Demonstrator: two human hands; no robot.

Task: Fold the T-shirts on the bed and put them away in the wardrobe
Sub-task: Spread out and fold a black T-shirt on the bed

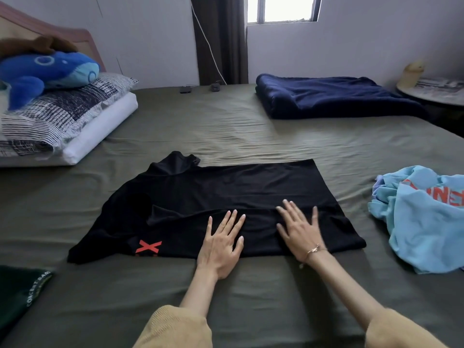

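Both hands lie flat on a black T-shirt spread on the bed.

The black T-shirt (226, 197) lies mid-bed on the olive sheet (226, 121), partly folded, a red X print near its 7 o'clock corner. The left hand (221, 247) and right hand (298, 234) press its near edge side by side, fingers straight and splayed, gripping nothing. A crumpled light-blue T-shirt (421, 222) sits at 3 o'clock, a dark green garment (20, 297) at 8 o'clock, a folded navy blanket (326, 96) at 1 o'clock.
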